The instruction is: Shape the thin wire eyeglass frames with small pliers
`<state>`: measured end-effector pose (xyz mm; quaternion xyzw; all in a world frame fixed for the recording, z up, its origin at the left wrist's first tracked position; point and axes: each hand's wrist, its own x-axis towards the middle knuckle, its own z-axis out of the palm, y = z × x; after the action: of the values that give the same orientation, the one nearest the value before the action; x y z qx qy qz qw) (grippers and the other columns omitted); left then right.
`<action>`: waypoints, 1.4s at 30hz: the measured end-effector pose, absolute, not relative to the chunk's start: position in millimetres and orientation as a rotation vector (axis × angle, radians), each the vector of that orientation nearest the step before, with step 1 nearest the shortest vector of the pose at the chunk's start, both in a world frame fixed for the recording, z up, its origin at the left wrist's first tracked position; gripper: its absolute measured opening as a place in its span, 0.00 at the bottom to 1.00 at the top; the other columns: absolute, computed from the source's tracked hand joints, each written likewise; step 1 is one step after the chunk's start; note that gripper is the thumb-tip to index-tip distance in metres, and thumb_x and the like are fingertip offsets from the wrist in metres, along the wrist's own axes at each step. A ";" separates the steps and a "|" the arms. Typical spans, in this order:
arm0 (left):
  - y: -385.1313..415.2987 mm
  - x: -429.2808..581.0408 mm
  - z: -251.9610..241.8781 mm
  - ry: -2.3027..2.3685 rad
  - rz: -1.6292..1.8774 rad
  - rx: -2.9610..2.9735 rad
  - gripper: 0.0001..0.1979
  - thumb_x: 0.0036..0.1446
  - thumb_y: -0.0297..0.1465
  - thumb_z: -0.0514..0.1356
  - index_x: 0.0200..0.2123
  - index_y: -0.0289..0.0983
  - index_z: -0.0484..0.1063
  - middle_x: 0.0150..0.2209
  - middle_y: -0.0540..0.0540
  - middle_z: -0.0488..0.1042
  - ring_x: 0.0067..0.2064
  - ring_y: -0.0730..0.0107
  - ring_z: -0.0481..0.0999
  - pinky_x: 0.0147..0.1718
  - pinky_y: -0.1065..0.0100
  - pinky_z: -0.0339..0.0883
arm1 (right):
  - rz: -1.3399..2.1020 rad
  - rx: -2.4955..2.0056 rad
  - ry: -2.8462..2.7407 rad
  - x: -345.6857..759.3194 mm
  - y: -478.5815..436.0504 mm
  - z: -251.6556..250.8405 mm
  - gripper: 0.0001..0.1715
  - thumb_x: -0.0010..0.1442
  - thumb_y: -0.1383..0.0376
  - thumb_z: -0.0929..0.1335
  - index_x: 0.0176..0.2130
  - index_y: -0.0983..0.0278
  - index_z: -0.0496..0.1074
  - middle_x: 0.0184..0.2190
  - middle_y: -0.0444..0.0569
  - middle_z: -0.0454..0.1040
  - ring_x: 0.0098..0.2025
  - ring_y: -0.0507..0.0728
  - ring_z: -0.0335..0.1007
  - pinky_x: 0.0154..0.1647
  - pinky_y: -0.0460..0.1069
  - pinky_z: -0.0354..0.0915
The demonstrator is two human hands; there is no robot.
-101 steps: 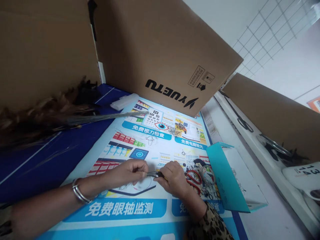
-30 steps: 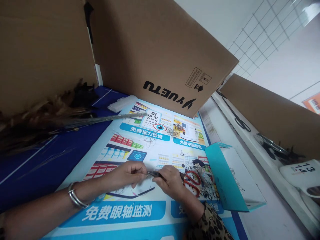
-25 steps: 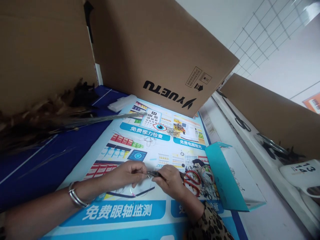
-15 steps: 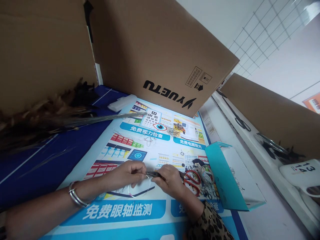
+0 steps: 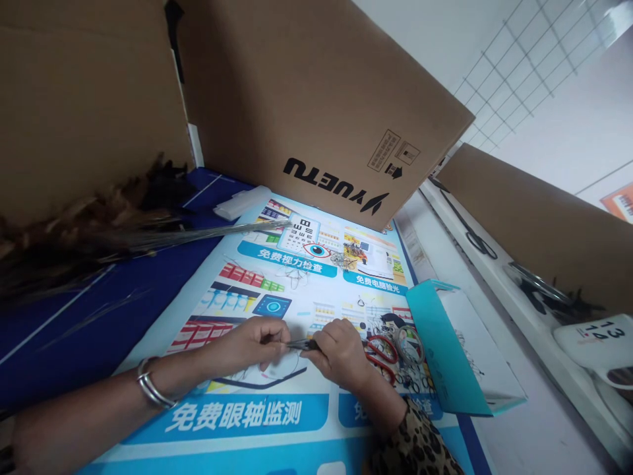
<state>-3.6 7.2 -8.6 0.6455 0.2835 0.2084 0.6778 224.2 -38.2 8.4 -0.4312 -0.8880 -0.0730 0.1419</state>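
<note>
My left hand (image 5: 270,342) is closed in a pinch on a thin wire, which curves in a faint loop (image 5: 299,364) below the fingers. My right hand (image 5: 341,353) wraps round a pair of pliers (image 5: 301,344); their narrow jaws point left and meet the wire at my left fingertips. The grip hides the pliers' handles, and I cannot make out whether the jaws are closed. Just right of my right hand lie red-handled scissors (image 5: 383,349) and a roll of clear tape (image 5: 409,344), among small wire pieces (image 5: 415,379).
A printed blue-and-white sheet (image 5: 247,412) covers the table. An open teal box (image 5: 445,349) stands at the right with wire bits inside. A large cardboard box (image 5: 321,99) rises behind. Feathers (image 5: 89,231) and long thin wires (image 5: 217,232) lie at the left.
My right hand has tightened round the pliers and risen slightly, and their handles are now covered. The wire loop, bright before, shows only faintly. My left hand has barely moved.
</note>
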 end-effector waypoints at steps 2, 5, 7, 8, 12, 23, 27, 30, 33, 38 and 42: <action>7.0 -3.4 -7.8 0.640 0.475 1.467 0.07 0.54 0.32 0.57 0.27 0.36 0.66 0.18 0.55 0.66 0.19 0.77 0.64 0.20 0.75 0.56 | -0.241 -1.246 -2.575 224.0 -38.3 8.5 0.22 0.61 0.49 0.62 0.30 0.64 0.67 0.27 0.49 0.67 0.32 0.56 0.60 0.34 0.51 0.53; 6.8 -3.3 -6.0 0.644 0.474 1.472 0.07 0.54 0.32 0.57 0.26 0.36 0.66 0.18 0.56 0.65 0.19 0.77 0.64 0.20 0.75 0.55 | -0.257 -1.239 -2.588 223.0 -38.5 8.7 0.22 0.62 0.49 0.62 0.29 0.64 0.66 0.27 0.49 0.66 0.32 0.56 0.60 0.33 0.51 0.52; 6.7 -3.4 -5.4 0.644 0.470 1.479 0.07 0.54 0.33 0.57 0.26 0.36 0.66 0.17 0.55 0.66 0.19 0.77 0.64 0.20 0.75 0.55 | -0.258 -1.231 -2.591 222.2 -38.6 8.8 0.22 0.62 0.49 0.61 0.28 0.64 0.66 0.26 0.49 0.66 0.32 0.56 0.60 0.32 0.51 0.52; 6.6 -3.4 -5.4 0.646 0.470 1.482 0.08 0.54 0.33 0.57 0.26 0.36 0.66 0.17 0.55 0.66 0.19 0.76 0.64 0.20 0.75 0.55 | -0.259 -1.229 -2.591 221.7 -38.6 8.9 0.22 0.62 0.49 0.61 0.28 0.64 0.66 0.26 0.49 0.66 0.32 0.56 0.60 0.32 0.51 0.52; 6.0 -3.2 -6.5 0.655 0.478 1.480 0.07 0.54 0.33 0.57 0.26 0.37 0.66 0.17 0.56 0.66 0.18 0.77 0.64 0.19 0.75 0.54 | -0.272 -1.227 -2.583 220.4 -39.2 8.2 0.22 0.62 0.50 0.61 0.28 0.64 0.66 0.26 0.49 0.67 0.31 0.56 0.59 0.32 0.51 0.52; 5.4 -3.4 -3.6 0.655 0.486 1.491 0.08 0.55 0.33 0.56 0.26 0.36 0.65 0.19 0.55 0.65 0.18 0.78 0.62 0.18 0.75 0.54 | -0.255 -1.219 -2.575 221.5 -41.1 3.1 0.21 0.63 0.51 0.61 0.29 0.64 0.66 0.27 0.50 0.67 0.31 0.56 0.61 0.32 0.51 0.53; 5.4 -3.4 -4.1 0.651 0.479 1.487 0.08 0.54 0.33 0.56 0.26 0.36 0.65 0.19 0.55 0.65 0.18 0.78 0.62 0.18 0.75 0.54 | -0.254 -1.230 -2.572 221.0 -41.3 3.6 0.22 0.63 0.50 0.61 0.29 0.65 0.66 0.27 0.50 0.67 0.31 0.56 0.61 0.32 0.51 0.53; 4.5 -3.3 -4.0 0.653 0.484 1.477 0.07 0.54 0.33 0.56 0.26 0.36 0.65 0.18 0.55 0.65 0.18 0.78 0.62 0.18 0.75 0.54 | -0.229 -1.236 -2.565 220.3 -40.8 2.3 0.23 0.63 0.50 0.60 0.29 0.65 0.67 0.27 0.50 0.68 0.31 0.56 0.61 0.32 0.51 0.53; 4.1 -3.2 -3.5 0.657 0.484 1.429 0.07 0.54 0.33 0.57 0.26 0.36 0.65 0.18 0.56 0.65 0.18 0.78 0.62 0.18 0.75 0.53 | -0.141 -1.264 -2.531 219.2 -40.4 -0.6 0.24 0.63 0.49 0.59 0.29 0.65 0.67 0.27 0.50 0.68 0.32 0.56 0.61 0.32 0.51 0.54; 6.6 -3.5 -2.0 0.681 0.565 1.333 0.08 0.56 0.34 0.57 0.27 0.35 0.67 0.17 0.56 0.64 0.18 0.78 0.60 0.19 0.75 0.51 | 0.025 -1.371 -2.408 218.3 -39.4 -2.9 0.23 0.63 0.50 0.59 0.30 0.65 0.67 0.28 0.50 0.68 0.32 0.56 0.62 0.33 0.50 0.56; 6.6 -5.7 2.0 0.690 0.666 1.286 0.09 0.57 0.34 0.56 0.27 0.36 0.67 0.18 0.56 0.64 0.20 0.77 0.60 0.22 0.73 0.53 | 0.050 -1.409 -2.346 218.7 -38.8 -1.7 0.22 0.64 0.51 0.59 0.31 0.65 0.68 0.28 0.50 0.69 0.33 0.56 0.63 0.33 0.49 0.57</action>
<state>-5.7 6.6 2.0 0.5764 0.3093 0.2982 0.6951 218.7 -38.8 -1.7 -0.5043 -0.8396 0.0180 0.2010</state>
